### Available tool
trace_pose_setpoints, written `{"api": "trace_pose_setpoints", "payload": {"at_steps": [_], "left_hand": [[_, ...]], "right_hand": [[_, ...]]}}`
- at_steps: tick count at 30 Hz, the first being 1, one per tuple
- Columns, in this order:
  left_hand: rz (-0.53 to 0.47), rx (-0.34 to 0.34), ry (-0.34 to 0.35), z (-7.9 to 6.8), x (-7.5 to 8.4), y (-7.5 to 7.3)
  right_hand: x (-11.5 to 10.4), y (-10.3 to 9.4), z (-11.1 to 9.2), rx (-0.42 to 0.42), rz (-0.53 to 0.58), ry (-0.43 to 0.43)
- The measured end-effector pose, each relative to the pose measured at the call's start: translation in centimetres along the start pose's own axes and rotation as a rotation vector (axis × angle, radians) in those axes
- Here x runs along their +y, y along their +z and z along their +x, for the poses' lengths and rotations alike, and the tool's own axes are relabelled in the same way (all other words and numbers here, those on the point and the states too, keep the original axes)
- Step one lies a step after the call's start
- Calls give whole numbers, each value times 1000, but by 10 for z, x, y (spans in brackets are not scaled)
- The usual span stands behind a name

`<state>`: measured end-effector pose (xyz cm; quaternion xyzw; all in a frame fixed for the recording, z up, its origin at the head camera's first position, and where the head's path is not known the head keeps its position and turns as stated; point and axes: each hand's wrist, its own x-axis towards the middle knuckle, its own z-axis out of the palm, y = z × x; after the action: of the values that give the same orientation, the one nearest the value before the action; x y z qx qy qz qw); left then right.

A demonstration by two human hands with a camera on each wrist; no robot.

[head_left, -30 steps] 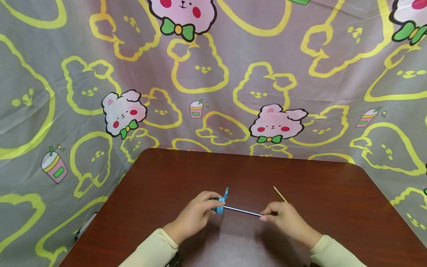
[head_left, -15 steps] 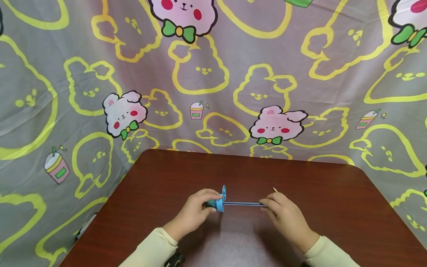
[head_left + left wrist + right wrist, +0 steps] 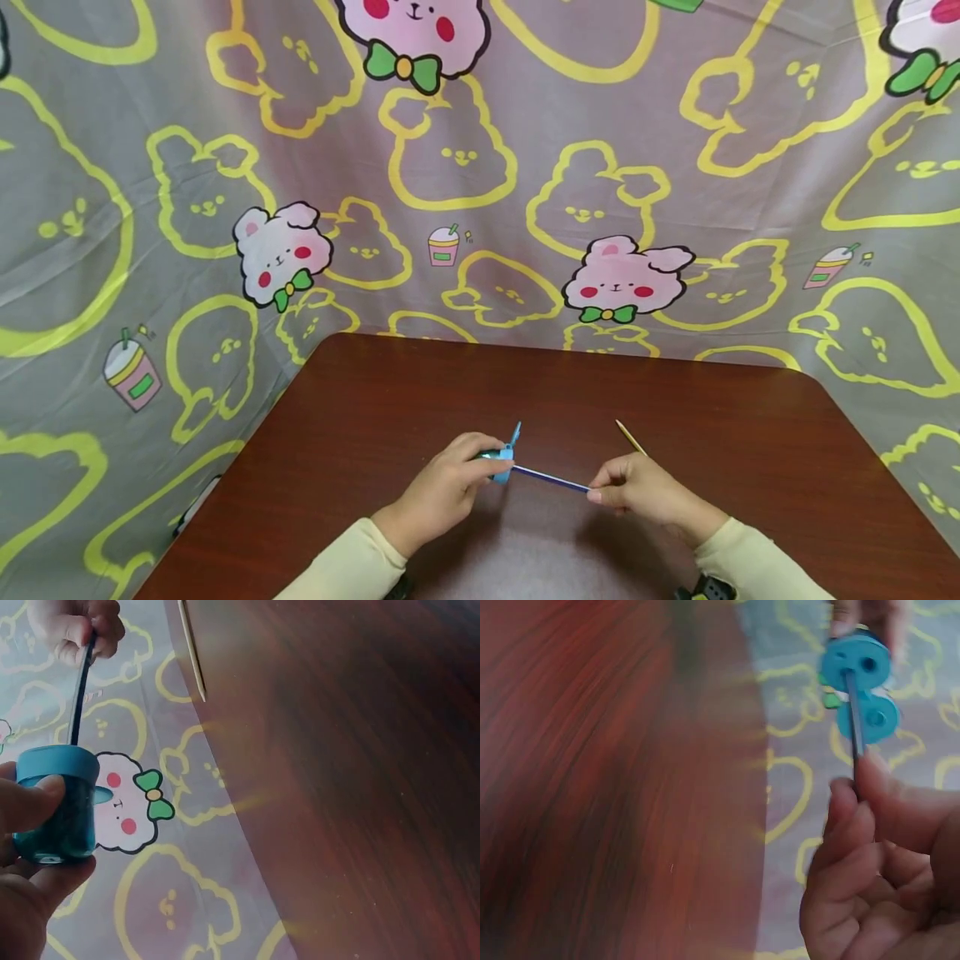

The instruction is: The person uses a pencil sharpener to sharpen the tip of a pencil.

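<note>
My left hand (image 3: pixel 438 492) grips a blue pencil sharpener (image 3: pixel 506 476) with a teal see-through shavings barrel (image 3: pixel 73 829). Its round flip lid (image 3: pixel 866 724) hangs open, and two holes show in the top face (image 3: pixel 855 656). A dark blue striped pencil (image 3: pixel 551 478) has one end in the smaller-looking hole. Thumb and fingertips of my right hand (image 3: pixel 648 493) pinch the pencil near its other end. Both hands are raised over the table. The pencil's tip is hidden inside the sharpener.
A second, yellowish pencil (image 3: pixel 630 436) lies on the dark red-brown table (image 3: pixel 465 383), just beyond my right hand and partly covered by it. A grey curtain (image 3: pixel 480 225) with yellow bunny outlines hangs behind the table and along its sides.
The right hand has turned on the pencil, first rolling over it, then back to a thumb-up pinch slightly lower. The sharpener has shifted a little right and tilted; its grip stays.
</note>
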<state>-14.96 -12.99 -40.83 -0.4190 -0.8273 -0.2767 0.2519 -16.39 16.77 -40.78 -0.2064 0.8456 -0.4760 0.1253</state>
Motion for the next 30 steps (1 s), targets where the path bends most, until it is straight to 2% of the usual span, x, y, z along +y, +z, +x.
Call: {"api": "trace_pose_setpoints", "payload": {"at_steps": [1,3,6,8,11,13,15,17,19,21,25,27,29,30], "left_hand": [[-2,-8,-14,0,0,1],[-28,-38,-87,0,0,2],[-130,-82,-266,1,0,1],[-204,-87,-375,3,-1,0],[-303,-75,-478,5,-2,-3],[-340,-74,-504,6,-3,-4],[-358,-83,-506,7,-2,-5],[-344,-98,-479,6,-2,-5],[-288,-110,-416,4,-2,-5],[-200,-107,-311,2,-2,-3],[-37,-42,-69,-1,-1,-2],[-6,-18,-3,-2,-1,-2],[-11,-21,-9,-2,0,-2],[-25,-36,-43,-2,0,-2]], "right_hand": [[0,1,0,29,-52,-40],[1,4,0,144,-264,-198],[3,8,0,392,-591,-495],[3,10,1,526,-726,-658],[4,10,4,628,-783,-836],[5,11,6,660,-773,-890],[6,12,6,663,-738,-905],[6,13,5,628,-668,-872],[5,13,2,543,-557,-768],[3,11,0,422,-430,-595],[-2,3,-1,122,-90,-155],[-2,-1,0,39,6,-7],[-2,-1,0,44,-14,-6],[-3,0,-1,81,-82,-65]]}}
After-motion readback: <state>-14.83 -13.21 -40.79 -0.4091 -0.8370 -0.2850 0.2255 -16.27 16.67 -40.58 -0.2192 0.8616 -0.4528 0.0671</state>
